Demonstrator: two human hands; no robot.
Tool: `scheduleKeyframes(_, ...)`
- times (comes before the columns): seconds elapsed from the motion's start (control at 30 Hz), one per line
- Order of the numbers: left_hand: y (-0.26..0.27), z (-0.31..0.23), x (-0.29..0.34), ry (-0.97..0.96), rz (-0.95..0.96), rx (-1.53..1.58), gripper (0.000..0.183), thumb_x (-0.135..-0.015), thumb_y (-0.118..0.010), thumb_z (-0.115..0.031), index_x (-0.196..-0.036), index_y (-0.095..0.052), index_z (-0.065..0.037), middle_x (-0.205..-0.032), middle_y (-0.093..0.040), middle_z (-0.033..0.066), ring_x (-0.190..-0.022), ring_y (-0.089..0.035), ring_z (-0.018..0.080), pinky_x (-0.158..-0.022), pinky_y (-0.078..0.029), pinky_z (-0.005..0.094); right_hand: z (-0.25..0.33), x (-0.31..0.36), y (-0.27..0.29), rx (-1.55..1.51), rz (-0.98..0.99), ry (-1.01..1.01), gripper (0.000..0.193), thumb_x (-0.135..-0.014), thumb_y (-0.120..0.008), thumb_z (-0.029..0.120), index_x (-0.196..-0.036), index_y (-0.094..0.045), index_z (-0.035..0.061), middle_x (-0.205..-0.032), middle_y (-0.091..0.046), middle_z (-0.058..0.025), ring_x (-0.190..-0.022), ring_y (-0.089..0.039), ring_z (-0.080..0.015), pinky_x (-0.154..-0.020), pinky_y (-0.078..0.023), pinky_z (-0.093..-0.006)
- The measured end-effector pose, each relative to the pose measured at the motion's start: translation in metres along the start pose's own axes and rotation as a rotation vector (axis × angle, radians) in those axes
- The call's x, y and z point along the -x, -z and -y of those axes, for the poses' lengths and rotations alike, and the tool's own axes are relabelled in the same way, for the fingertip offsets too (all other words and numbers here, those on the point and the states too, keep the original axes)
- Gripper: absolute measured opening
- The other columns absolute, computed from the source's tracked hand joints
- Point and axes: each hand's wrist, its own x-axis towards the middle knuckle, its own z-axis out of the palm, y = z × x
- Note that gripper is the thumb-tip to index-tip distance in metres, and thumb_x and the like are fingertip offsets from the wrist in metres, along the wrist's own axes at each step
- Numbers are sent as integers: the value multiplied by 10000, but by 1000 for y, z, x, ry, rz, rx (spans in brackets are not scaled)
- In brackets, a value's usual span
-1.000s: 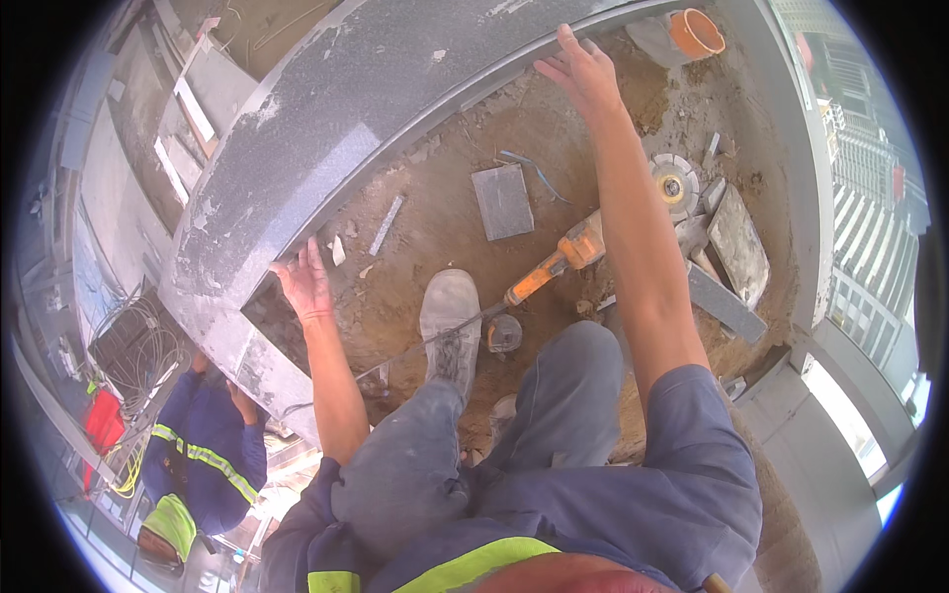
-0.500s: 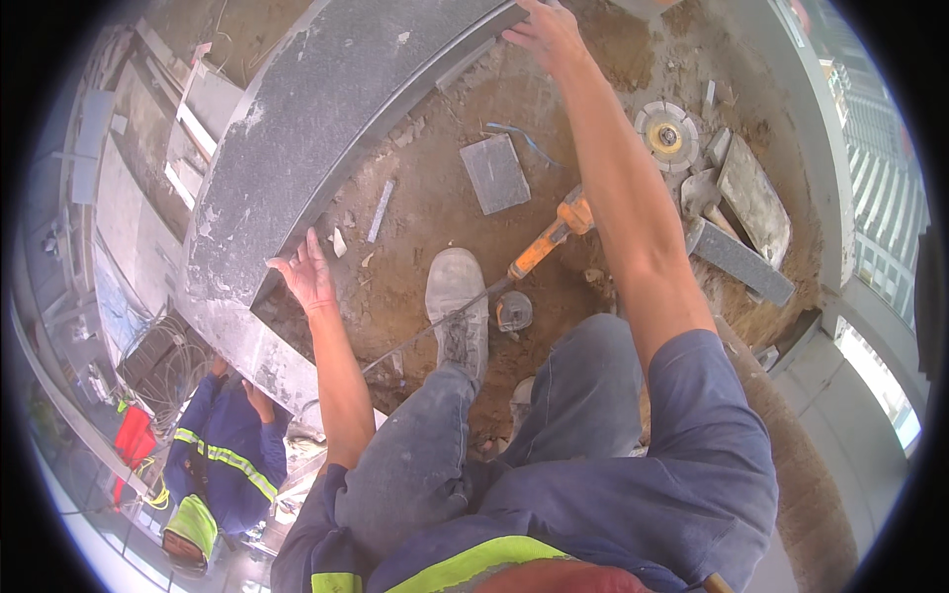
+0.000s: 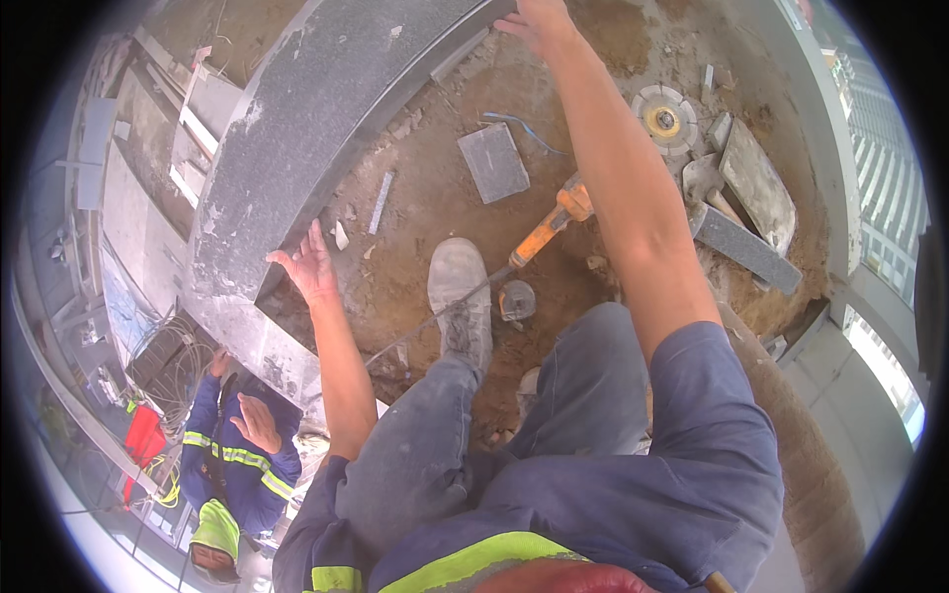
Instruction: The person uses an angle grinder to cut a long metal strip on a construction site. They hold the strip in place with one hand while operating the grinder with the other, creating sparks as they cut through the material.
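A long, curved dark grey stone slab [image 3: 326, 99] rests ahead and to the left, its face dusty and marked with pale patches. My left hand [image 3: 310, 271] is at the slab's near inner edge, thumb and fingers spread, wrapped around nothing. Farther along that same edge is my right hand [image 3: 539, 25], its visible fingers stretched toward the stone. The picture's top cuts off part of that hand. Between my arms on the dirt lies an orange-bodied power tool [image 3: 542, 237] with a cord, partly behind my right forearm.
A square stone offcut [image 3: 493, 162], a tape measure [image 3: 516, 300] and a cutting disc [image 3: 664, 120] lie on the soil. Stone pieces [image 3: 748, 247] and a trowel [image 3: 704, 178] sit at right. At lower left, a co-worker [image 3: 237, 445] in a reflective jacket is beside the slab.
The co-worker's one hand has come off the slab's side and is now raised with the palm showing. My hands keep their places on the slab; the view has shifted slightly.
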Motion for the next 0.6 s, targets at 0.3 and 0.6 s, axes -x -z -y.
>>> scheduleKeyframes(0.3, -34, 16, 20, -106, 131, -202, 1239, -811, -951, -416, -1696, -176, -27, -1748, -262, 207, -1621, -272, 443, -1312, -366, 645, -1, 6, 22, -19, 190, 146, 573, -1056, -650, 134, -1490, -406, -148, -1463, -521, -284, -1355, -590, -460, -1126, -583, -577)
scheduleKeyframes(0.6, -34, 23, 34, -82, 41, -250, 889, -959, -858, -342, -1613, -359, -5, -1638, -431, 203, -1558, -399, 408, -1337, -339, 583, 6, 17, 24, -15, 211, 118, 396, -1054, -575, 100, -1387, -506, -104, -1411, -579, -247, -1331, -609, -451, -1155, -517, -623)
